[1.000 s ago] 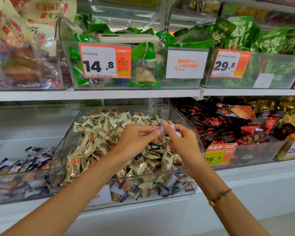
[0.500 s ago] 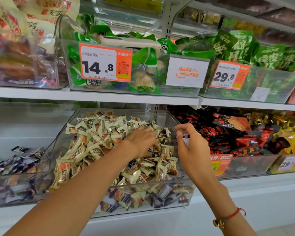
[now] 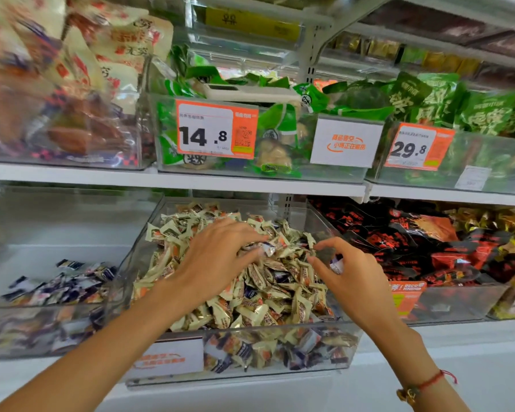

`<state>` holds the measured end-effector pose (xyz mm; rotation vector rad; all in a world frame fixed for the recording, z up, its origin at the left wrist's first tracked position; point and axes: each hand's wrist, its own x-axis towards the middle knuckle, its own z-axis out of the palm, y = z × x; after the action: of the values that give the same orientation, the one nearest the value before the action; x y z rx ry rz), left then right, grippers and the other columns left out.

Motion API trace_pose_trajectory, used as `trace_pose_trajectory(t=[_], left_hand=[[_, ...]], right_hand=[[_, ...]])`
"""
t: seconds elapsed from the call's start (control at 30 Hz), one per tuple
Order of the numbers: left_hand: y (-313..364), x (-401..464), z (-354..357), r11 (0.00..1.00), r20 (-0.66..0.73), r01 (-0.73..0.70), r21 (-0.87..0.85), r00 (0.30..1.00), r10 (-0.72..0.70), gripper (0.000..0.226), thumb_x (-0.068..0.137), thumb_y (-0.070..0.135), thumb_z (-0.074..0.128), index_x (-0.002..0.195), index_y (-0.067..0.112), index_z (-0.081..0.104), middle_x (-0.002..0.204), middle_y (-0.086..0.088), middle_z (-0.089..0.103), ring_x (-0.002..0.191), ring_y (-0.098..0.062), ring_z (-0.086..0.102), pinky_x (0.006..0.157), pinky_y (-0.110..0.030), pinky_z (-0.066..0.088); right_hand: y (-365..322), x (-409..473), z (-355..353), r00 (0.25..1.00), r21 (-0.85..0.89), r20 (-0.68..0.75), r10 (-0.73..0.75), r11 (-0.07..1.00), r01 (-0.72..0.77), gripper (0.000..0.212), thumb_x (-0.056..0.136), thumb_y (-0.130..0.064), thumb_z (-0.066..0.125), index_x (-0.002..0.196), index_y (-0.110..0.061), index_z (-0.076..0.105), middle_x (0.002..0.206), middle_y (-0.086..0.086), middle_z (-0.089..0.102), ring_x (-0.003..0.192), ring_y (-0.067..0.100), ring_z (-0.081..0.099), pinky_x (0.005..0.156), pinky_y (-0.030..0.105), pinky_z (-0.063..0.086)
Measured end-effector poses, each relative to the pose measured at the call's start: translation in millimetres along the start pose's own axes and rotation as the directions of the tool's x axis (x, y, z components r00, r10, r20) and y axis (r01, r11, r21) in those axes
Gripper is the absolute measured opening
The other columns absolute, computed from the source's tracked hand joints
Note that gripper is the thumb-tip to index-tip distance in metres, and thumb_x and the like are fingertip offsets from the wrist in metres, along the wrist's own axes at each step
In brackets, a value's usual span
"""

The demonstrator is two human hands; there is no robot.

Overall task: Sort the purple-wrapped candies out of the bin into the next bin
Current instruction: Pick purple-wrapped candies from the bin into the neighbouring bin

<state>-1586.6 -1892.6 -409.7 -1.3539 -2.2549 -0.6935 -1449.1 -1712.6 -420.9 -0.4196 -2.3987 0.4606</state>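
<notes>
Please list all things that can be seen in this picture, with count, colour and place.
middle bin: one, clear, lower shelf, centre
cream candies: many, cream and orange, heaped in middle bin
purple candies: several, purple and white, left bin
left bin: one, clear, lower shelf
red-black packets: many, right bin
green packets: many, upper shelf
price tags: two orange-white, 14.8 and 29.8, upper bins
bracelet: one, red, right wrist
left hand: pinches a purple candy over the heap
right hand: holds a purple candy in its palm

An orange price tag [image 3: 216,132] reads 14.8; another orange tag [image 3: 418,147] reads 29.8.
</notes>
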Motion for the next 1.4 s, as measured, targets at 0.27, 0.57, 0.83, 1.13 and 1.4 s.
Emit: trace_pose_trajectory(t=[0.27, 0.57, 0.83, 1.13, 1.4], left_hand=[[-20.7, -74.9, -59.6, 0.991, -0.344, 0.133, -0.011, 0.930, -0.129, 0.035, 0.085, 0.045, 0.052, 0.109, 0.027, 0.069, 0.088, 0.007, 0.073, 0.065, 0.003, 0.055, 0.059, -0.011, 0.043], [-118.9, -131.0, -113.4, 0.768, -0.276, 0.638, 0.062, 0.750, -0.601, 0.027, 0.101, 0.042, 0.026, 0.106, 0.026, 0.047, 0.074, 0.001, 0.062, 0.064, -0.027, 0.055, 0.054, -0.036, 0.039], [-146.5, -142.5, -94.1, 0.771, 0.005, 0.618, 0.154, 0.780, -0.626, 0.042, 0.098, 0.018, 0.047, 0.140, 0.018, 0.043, 0.115, -0.011, 0.060, 0.102, -0.031, 0.058, 0.081, -0.044, 0.048], [-131.0, -127.1, -103.1, 0.787, -0.121, 0.613, 0.064, 0.788, -0.604, 0.035, 0.096, 0.015, 0.048, 0.125, 0.032, 0.056, 0.121, 0.009, 0.064, 0.088, -0.019, 0.064, 0.071, -0.037, 0.053], [-7.2, -50.5, -69.4, 0.967, -0.309, 0.241, -0.082, 0.917, -0.255, 0.021, 0.091, 0.017, 0.058, 0.093, 0.036, 0.068, 0.096, 0.021, 0.064, 0.071, -0.004, 0.054, 0.055, -0.018, 0.039]], right_hand=[[-26.9, 17.5, 12.7, 0.997, 0.055, 0.074, -0.005, 0.999, 0.001, 0.030, 0.088, -0.055, 0.054, 0.098, -0.029, 0.065, 0.080, 0.000, 0.069, 0.047, 0.013, 0.051, 0.048, 0.035, 0.044], [-202.6, 31.4, 88.8, 0.915, 0.401, 0.156, -0.371, 0.871, 0.285, 0.027, 0.092, -0.043, 0.059, 0.081, -0.019, 0.052, 0.071, -0.006, 0.054, 0.064, 0.012, 0.049, 0.062, 0.033, 0.042], [-268.6, 51.4, 160.8, 0.767, -0.082, 0.466, -0.441, 0.842, 0.533, 0.041, 0.089, -0.027, 0.068, 0.121, -0.008, 0.051, 0.120, 0.014, 0.056, 0.108, 0.036, 0.057, 0.083, 0.041, 0.046], [-178.9, 10.7, 98.7, 0.880, 0.065, 0.060, -0.472, 0.881, 0.468, 0.019, 0.091, -0.025, 0.061, 0.108, -0.024, 0.068, 0.102, -0.005, 0.068, 0.099, 0.018, 0.058, 0.091, 0.036, 0.044], [-32.4, 18.7, 27.0, 0.973, -0.322, -0.211, -0.094, 0.946, 0.022, 0.024, 0.069, -0.005, 0.076, 0.092, -0.012, 0.072, 0.091, 0.010, 0.067, 0.091, 0.039, 0.060, 0.074, 0.046, 0.048]])
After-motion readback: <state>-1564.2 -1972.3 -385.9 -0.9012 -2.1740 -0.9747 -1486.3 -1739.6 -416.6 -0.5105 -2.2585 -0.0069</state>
